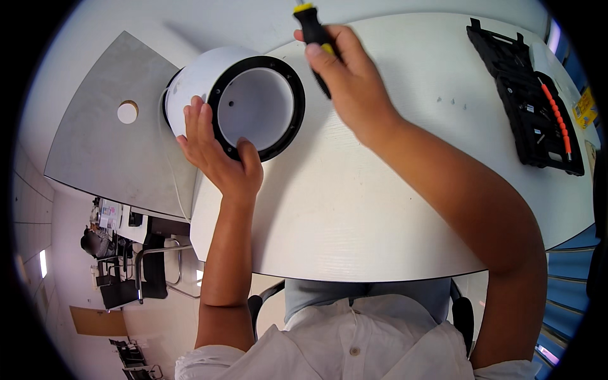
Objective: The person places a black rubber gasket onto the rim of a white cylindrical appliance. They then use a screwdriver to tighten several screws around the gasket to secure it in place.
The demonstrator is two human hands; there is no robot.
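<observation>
A white cylindrical housing [206,76] with a black ring rim [293,95] lies on its side at the left edge of the white table [354,209], its open end facing me. My left hand [218,155] grips the lower left of the black rim, thumb hooked inside the opening. My right hand [351,79] is closed around a screwdriver [313,28] with a black and yellow handle, held just right of the housing. The screwdriver's tip is hidden behind my hand.
A black open tool case [529,101] with an orange bit strip lies at the table's far right. Two or three tiny screws [451,101] rest on the table near it. A grey panel [114,152] with a round hole adjoins the table on the left. A thin white cable [170,164] hangs from the housing.
</observation>
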